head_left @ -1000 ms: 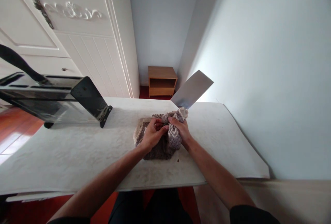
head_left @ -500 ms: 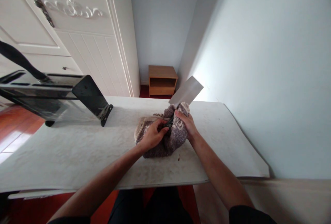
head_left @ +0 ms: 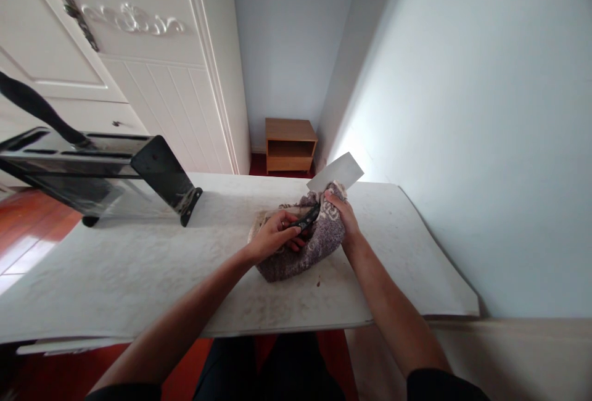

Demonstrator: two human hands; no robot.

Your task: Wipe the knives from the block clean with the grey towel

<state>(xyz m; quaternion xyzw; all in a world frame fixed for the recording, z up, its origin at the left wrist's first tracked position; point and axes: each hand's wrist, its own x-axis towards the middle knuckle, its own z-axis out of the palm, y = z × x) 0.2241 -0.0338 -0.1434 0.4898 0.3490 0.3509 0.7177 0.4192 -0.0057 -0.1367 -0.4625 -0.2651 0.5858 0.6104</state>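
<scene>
"Grip first: what has the left hand got?"

"Its fingers are closed round the black handle of a knife, thumb resting on it."

"And the right hand?"

"Closed as well, on a bunched towel folded over the blade close to the handle. How hard it squeezes can't be told."

"Where is the knife, exactly?"

"Between the two hands, above the table, its bare end pointing away from the person and to the right. Part of the towel lies on the tabletop."

"What of the surface and the room?"

"The top is white with brownish smudges; a small dark speck sits near the towel. At left stands a rack with a black end panel, a dark grip jutting from it. Beyond are a white wardrobe, a low wooden cabinet and a pale blue wall."

"And the knife's looks?"

"Broad, flat, pale grey metal, squared at the end. The towel is purplish brown with cream patterning."
</scene>
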